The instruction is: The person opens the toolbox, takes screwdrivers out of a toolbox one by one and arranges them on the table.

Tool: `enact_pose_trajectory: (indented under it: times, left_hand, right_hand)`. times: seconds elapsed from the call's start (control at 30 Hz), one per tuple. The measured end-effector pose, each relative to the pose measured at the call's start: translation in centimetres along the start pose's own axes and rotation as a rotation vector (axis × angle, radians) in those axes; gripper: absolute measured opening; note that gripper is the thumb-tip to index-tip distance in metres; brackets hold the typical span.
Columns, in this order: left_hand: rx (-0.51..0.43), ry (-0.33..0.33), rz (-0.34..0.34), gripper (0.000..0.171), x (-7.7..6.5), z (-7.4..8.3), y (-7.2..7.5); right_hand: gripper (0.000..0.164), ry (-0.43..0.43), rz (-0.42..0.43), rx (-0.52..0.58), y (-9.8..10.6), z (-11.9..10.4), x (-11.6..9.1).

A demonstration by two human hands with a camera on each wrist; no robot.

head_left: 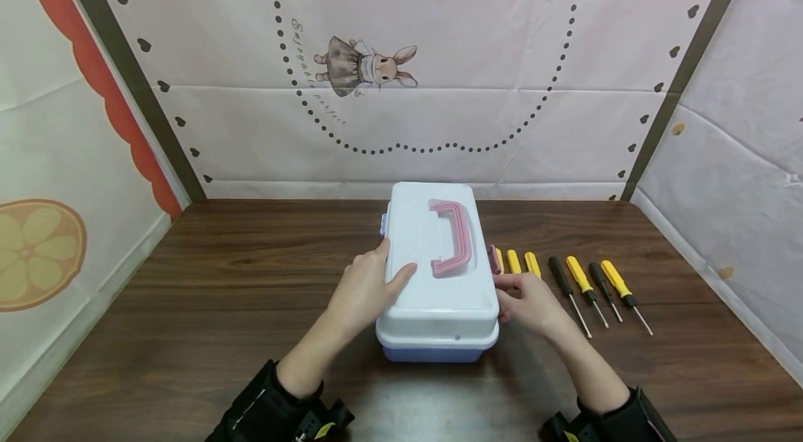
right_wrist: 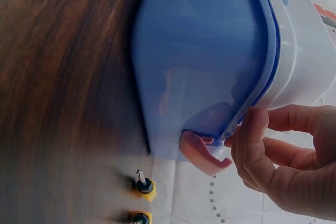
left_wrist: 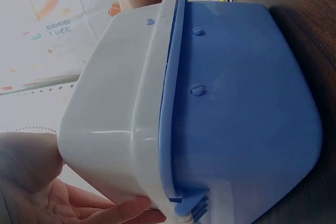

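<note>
A storage box (head_left: 439, 316) with a white lid (head_left: 414, 219), blue base (left_wrist: 241, 87) and pink carry handle (head_left: 463, 240) stands on the table, its lid down. My left hand (head_left: 364, 288) rests against the lid's left side, thumb over the top edge; in the left wrist view its fingers lie near a blue hinge-like part (left_wrist: 197, 208). My right hand (head_left: 530, 302) is at the right side, bent fingertips touching the rim between lid and base. Beside those fingertips, a pink latch (right_wrist: 202, 153) sticks out from the base, swung away from the lid.
Several screwdrivers with yellow handles (head_left: 577, 273) and black handles (head_left: 560, 276) lie in a row on the wooden table (head_left: 282, 288), right of the box. Some are partly hidden behind my right hand. A white printed cloth (head_left: 470, 44) walls the back and sides.
</note>
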State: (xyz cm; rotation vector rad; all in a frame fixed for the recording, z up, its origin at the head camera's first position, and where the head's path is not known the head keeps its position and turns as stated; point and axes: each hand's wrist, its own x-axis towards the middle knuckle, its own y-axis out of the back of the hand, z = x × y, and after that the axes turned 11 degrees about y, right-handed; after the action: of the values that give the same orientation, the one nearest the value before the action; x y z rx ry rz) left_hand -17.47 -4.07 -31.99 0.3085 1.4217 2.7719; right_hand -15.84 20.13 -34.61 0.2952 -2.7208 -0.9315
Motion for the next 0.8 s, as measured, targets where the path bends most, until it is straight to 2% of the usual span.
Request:
enact_pose_trajectory:
  times: [0.2, 0.27, 0.37, 0.47, 0.6, 0.7, 0.8]
  left_hand:
    - [0.004, 0.007, -0.008, 0.066, 0.0, 0.0, 0.0]
    - [0.009, 0.015, -0.016, 0.067, 0.0, 0.1, 0.0]
    - [0.02, 0.02, -0.018, 0.068, 0.0, 0.2, 0.0]
    - [0.034, 0.016, -0.011, 0.068, 0.0, 0.2, 0.0]
    - [0.045, 0.0, -0.002, 0.067, 0.0, 0.3, -0.1]
    - [0.042, -0.003, -0.003, 0.067, 0.0, 0.3, -0.2]
    - [0.044, 0.003, 0.0, 0.067, -0.1, 0.3, -0.2]
  right_hand:
    - [0.031, -0.003, -0.017, 0.006, 0.7, -0.1, 0.2]
    - [0.03, -0.015, 0.023, 0.007, 1.4, 0.1, 0.5]
    - [0.032, -0.063, 0.128, 0.039, 2.4, 0.6, 1.4]
    - [0.046, -0.122, 0.174, 0.181, 2.7, 1.7, 2.4]
    - [0.063, -0.207, 0.095, 0.473, 2.4, 3.4, 3.5]
    - [0.063, -0.251, 0.041, 0.635, 1.8, 4.3, 4.0]
    - [0.059, -0.274, 0.016, 0.686, 1.1, 4.8, 4.2]
